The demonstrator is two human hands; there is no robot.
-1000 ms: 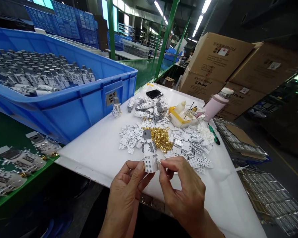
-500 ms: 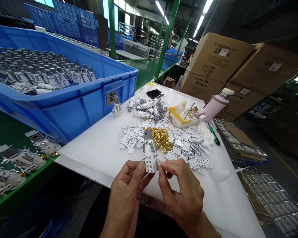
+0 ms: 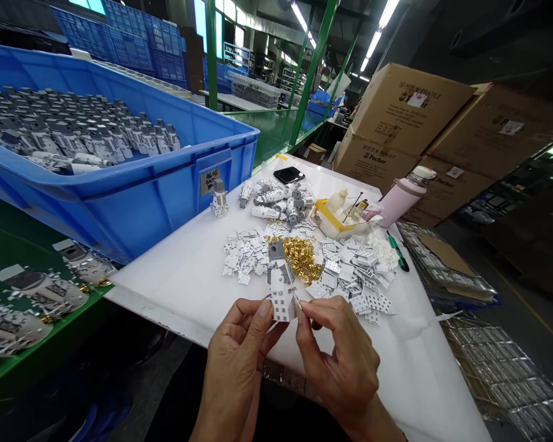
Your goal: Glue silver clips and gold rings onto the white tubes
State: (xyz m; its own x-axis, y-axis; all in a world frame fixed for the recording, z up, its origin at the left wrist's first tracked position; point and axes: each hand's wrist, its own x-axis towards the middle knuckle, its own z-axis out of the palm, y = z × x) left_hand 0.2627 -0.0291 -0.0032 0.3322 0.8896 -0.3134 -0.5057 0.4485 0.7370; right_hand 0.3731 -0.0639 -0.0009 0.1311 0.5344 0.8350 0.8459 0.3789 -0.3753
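Note:
Between thumb and fingers, my left hand [image 3: 242, 350] grips a white and grey model part [image 3: 282, 285] with a dark grey block on top, held upright over the table's near edge. My right hand [image 3: 338, 350] pinches a small thin white piece [image 3: 297, 299] against the right side of that part. Just beyond lie a heap of gold rings [image 3: 303, 256], a pile of small white plates [image 3: 245, 253] to the left and a larger pile of white plates [image 3: 350, 273] to the right.
A large blue bin [image 3: 166, 196] of similar parts stands at left. Farther back are assembled parts [image 3: 276, 199], a phone [image 3: 289, 175], a yellow-rimmed tray [image 3: 329, 222], a pink bottle [image 3: 402, 199] and a green-handled tool [image 3: 397, 250]. Cardboard boxes [image 3: 403, 113] rise behind.
The view has shifted slightly. My hands keep nearly the same hold, with the small piece still at the part's right side.

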